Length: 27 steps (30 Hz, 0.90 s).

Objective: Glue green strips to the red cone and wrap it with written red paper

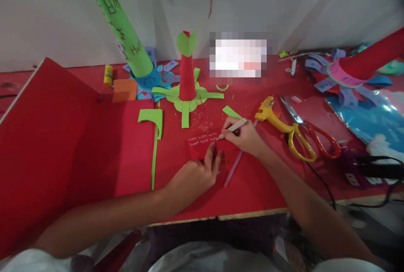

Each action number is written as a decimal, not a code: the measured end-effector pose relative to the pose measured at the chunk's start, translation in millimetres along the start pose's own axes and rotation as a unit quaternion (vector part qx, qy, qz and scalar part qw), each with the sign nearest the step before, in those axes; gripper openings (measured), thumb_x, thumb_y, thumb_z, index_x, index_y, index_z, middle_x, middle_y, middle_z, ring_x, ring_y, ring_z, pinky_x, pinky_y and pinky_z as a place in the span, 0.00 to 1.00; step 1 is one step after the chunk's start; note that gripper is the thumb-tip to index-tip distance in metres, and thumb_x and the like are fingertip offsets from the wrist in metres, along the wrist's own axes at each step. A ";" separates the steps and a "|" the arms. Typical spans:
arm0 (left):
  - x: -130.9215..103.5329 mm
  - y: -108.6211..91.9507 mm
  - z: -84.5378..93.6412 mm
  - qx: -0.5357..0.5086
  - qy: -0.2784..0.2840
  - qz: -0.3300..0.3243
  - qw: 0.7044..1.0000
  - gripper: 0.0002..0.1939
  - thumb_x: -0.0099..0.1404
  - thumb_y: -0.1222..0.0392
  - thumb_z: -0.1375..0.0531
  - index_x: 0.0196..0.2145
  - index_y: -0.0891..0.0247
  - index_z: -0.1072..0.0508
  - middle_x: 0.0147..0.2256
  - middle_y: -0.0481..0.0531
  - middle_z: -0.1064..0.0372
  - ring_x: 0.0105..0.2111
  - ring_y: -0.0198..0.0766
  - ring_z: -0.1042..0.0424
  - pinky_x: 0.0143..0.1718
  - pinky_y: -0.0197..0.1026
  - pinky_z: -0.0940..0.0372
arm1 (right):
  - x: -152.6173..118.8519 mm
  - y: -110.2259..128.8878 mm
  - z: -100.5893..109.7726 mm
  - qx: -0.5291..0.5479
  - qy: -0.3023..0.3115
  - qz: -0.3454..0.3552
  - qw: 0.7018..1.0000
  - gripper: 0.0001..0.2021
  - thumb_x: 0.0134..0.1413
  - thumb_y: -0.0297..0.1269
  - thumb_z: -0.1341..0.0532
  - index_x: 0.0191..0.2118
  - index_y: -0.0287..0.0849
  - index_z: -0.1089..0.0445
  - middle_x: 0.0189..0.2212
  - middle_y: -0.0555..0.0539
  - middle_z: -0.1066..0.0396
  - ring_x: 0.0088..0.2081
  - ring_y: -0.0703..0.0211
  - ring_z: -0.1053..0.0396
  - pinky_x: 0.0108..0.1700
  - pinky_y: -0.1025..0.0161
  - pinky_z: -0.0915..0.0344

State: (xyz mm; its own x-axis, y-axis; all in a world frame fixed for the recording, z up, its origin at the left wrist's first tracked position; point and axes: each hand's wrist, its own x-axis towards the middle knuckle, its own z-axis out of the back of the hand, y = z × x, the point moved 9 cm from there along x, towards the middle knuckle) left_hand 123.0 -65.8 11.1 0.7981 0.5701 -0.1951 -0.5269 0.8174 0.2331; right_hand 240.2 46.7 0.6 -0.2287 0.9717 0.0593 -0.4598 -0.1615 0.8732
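Note:
A red piece of paper [200,151] lies on the red table, with rows of small white handwriting that reads "happy" over and over. My right hand [241,136] is closed around a white marker pen [235,125], its tip touching the end of the lower row. With fingers stretched out, my left hand [200,171] presses on the paper below the writing. A pinkish glue stick [232,170] lies slanted beside the paper, partly under my right wrist. Behind the paper stands a red paper cone [187,76] on a green flower-shaped base, topped with a green heart.
Right of my hand lie a yellow glue gun [273,116] and large scissors [303,129] with yellow and red handles. At left are green paper scraps [150,116], a yellow glue tube [107,75] and a large red sheet [47,137]. A green paper tube [123,32] leans at the back.

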 end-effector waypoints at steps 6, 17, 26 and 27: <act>-0.2 -1.7 -1.6 0.020 -0.003 -0.001 1.000 0.28 0.75 0.67 0.48 0.70 0.70 0.39 0.65 0.83 0.43 0.21 0.35 0.25 0.19 0.38 0.33 | -0.1 0.0 2.4 -0.019 -0.017 0.001 1.000 0.08 0.55 0.38 0.37 0.27 0.45 0.33 0.22 0.51 0.28 0.25 0.61 0.36 0.28 0.62 0.42; -2.1 -3.0 -0.2 0.034 0.004 0.004 0.999 0.29 0.74 0.67 0.47 0.70 0.72 0.40 0.65 0.83 0.44 0.21 0.35 0.25 0.18 0.37 0.33 | 2.4 -3.6 0.8 0.043 -0.006 -0.010 0.999 0.08 0.56 0.38 0.38 0.27 0.45 0.34 0.22 0.51 0.29 0.24 0.62 0.36 0.28 0.63 0.42; -16.8 -15.7 0.3 0.047 0.045 0.020 0.998 0.28 0.72 0.68 0.43 0.68 0.77 0.37 0.62 0.87 0.42 0.19 0.32 0.28 0.18 0.34 0.34 | 6.6 -9.3 -4.4 0.100 0.018 -0.041 0.994 0.07 0.56 0.37 0.38 0.29 0.44 0.34 0.19 0.53 0.33 0.22 0.65 0.38 0.25 0.66 0.45; -16.8 -16.6 0.0 0.056 0.042 0.017 0.997 0.28 0.71 0.68 0.43 0.67 0.77 0.37 0.61 0.88 0.42 0.18 0.31 0.28 0.18 0.34 0.34 | 7.0 -9.8 -3.4 0.108 0.018 -0.044 0.993 0.07 0.56 0.37 0.38 0.29 0.44 0.34 0.19 0.53 0.33 0.22 0.64 0.38 0.24 0.66 0.45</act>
State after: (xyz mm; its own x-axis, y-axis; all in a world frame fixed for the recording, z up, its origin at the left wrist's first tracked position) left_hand 118.2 -89.0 10.5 0.7501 0.6068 -0.2628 -0.5146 0.7852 0.3444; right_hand 240.3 54.5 -9.2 -0.2284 0.9729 -0.0358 -0.2849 -0.0316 0.9580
